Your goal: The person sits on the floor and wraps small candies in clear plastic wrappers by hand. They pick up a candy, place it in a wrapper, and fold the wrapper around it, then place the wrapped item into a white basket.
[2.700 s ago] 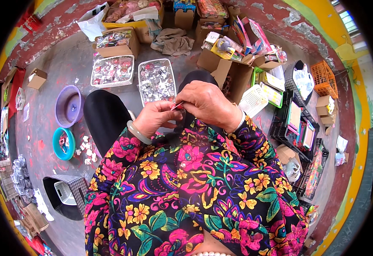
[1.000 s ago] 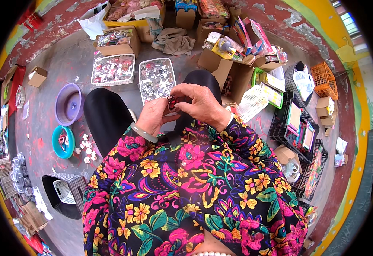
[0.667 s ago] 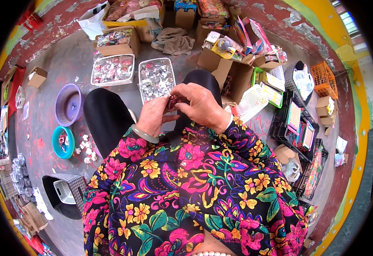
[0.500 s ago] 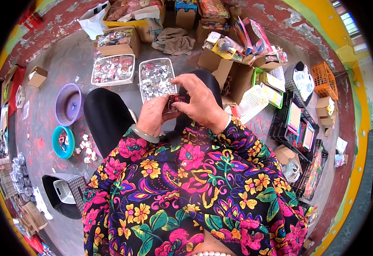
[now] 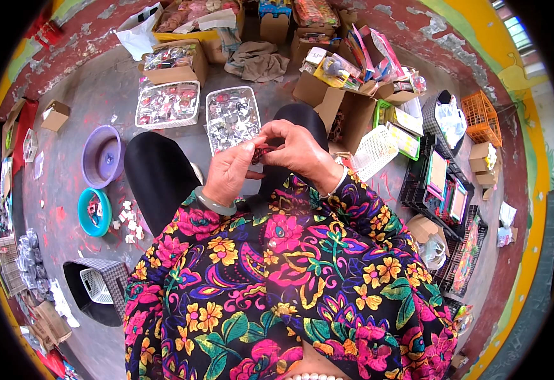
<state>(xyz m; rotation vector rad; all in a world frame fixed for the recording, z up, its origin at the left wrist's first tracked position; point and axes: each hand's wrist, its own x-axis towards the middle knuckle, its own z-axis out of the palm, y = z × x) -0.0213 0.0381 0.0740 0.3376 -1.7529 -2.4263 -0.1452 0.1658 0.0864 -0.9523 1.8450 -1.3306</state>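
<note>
My left hand and my right hand meet in front of my knees, both closed on a small dark red item. Fingers cover most of it, so its kind does not show. A bangle circles my left wrist. Just beyond the hands, a white plastic basket holds many small clear packets. To its left stands a second white basket with similar packets, reddish ones among them.
On the left are a purple basin, a teal basin with small pieces in it, and scattered white pieces. Cardboard boxes stand ahead right. Black crates and an orange crate are at the right.
The fingers of both hands have closed further around the dark red item, and less of it shows. My right fingertips have come lower, nearer the left hand.
</note>
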